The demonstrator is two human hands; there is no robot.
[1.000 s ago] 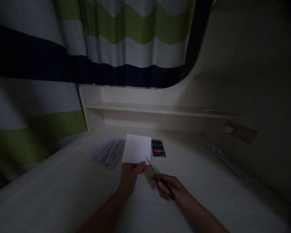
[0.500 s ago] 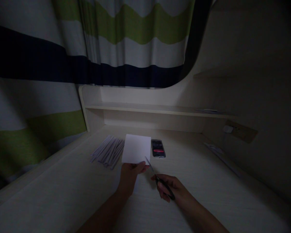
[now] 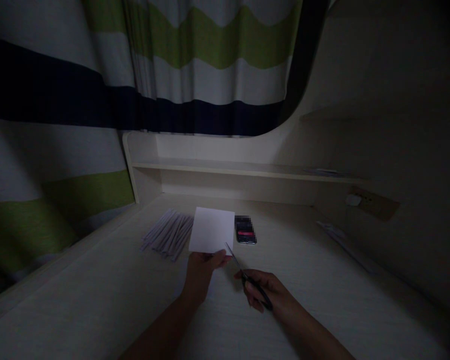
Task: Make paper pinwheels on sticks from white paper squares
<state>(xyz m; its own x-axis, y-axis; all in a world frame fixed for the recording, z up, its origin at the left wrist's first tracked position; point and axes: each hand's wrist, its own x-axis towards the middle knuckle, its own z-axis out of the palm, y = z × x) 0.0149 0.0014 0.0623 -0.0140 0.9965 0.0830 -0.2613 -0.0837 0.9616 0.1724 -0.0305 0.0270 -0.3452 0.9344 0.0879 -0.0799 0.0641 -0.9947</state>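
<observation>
Bare surface (image 3: 97, 300) lies open at 7 to 9 o'clock of the hands and again at 3 o'clock. Obstacles: paper strips (image 3: 168, 232) at 11 o'clock, phone (image 3: 245, 230) at 1 o'clock, low shelf (image 3: 228, 169) closing 12 o'clock.

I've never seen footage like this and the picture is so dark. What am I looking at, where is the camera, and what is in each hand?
No machine here: a camera worn on a person's head looks down at their own bare hands over a pale desk. The left hand holds up a white sheet of paper by its lower edge. The right hand holds scissors, blade tips at the sheet's lower right corner. On the desk lie a pile of paper strips and a phone. A striped curtain hangs behind.
</observation>
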